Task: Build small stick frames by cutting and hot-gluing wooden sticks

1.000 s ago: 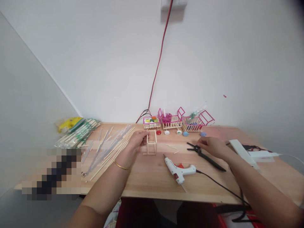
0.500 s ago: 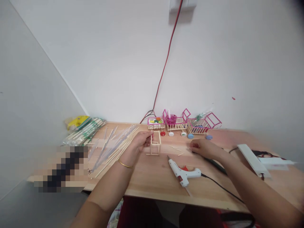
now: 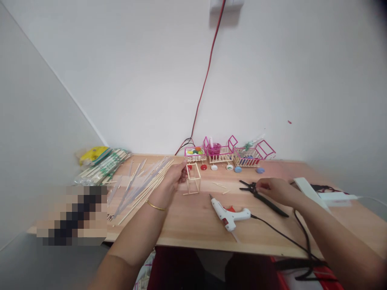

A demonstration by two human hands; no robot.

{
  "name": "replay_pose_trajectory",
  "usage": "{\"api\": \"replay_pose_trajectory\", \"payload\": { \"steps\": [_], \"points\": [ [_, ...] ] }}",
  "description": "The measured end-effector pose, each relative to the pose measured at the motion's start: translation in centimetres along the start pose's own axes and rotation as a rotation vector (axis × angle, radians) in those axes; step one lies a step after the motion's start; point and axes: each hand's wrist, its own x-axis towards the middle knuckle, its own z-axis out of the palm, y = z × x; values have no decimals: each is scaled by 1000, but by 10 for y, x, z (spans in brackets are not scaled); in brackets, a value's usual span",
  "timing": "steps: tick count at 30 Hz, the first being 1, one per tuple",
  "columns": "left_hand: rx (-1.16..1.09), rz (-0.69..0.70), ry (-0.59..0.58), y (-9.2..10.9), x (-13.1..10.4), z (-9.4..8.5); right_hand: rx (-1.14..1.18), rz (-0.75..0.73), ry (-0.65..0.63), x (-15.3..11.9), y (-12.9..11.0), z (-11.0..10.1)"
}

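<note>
A small box-shaped frame of thin wooden sticks stands at the middle of the wooden table. My left hand pinches its left side between thumb and fingers. My right hand is closed beside the black pliers, near their pivot; whether it holds anything is hidden. The pliers' jaws are apart and point left. Between the hands lie a few short stick pieces. A white glue gun lies in front of them, nozzle toward the back left.
Long sticks and a packet of sticks lie at the left. Small pink-rimmed stick baskets and round caps line the back. A white power strip and cables are at the right.
My right hand has shifted right relative to the table, uncovering the pliers' jaws. The view has moved slightly. My left hand still holds the stick frame.
</note>
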Motion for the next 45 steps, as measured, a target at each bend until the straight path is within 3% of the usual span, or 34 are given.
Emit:
{"api": "replay_pose_trajectory", "payload": {
  "steps": [4,7,11,17,20,23,30,36,41,45],
  "points": [
    [11,-6,-12,2,-1,1,-17,59,24,-7,10,-5],
    [10,-13,-24,5,-3,2,10,35,5,-18,3,-7],
    [6,-10,-75,7,-5,3,132,-99,-92,-41,-25,2],
    [62,9,-152,6,-9,3,104,-354,-29,-56,-72,42],
    [97,2,-188,6,-12,2,53,-360,-53,-52,-88,55],
    [141,-17,-236,9,-14,1,65,-352,-61,-47,-95,54],
    [215,-71,-317,13,-26,6,337,-259,182,-31,-81,14],
    [155,153,-359,13,-33,17,641,-76,329,4,-99,-3],
    [98,296,-331,13,-33,18,714,-54,284,33,-114,13],
    [119,334,-314,11,-31,15,695,-33,281,40,-113,26]
  ]
}}
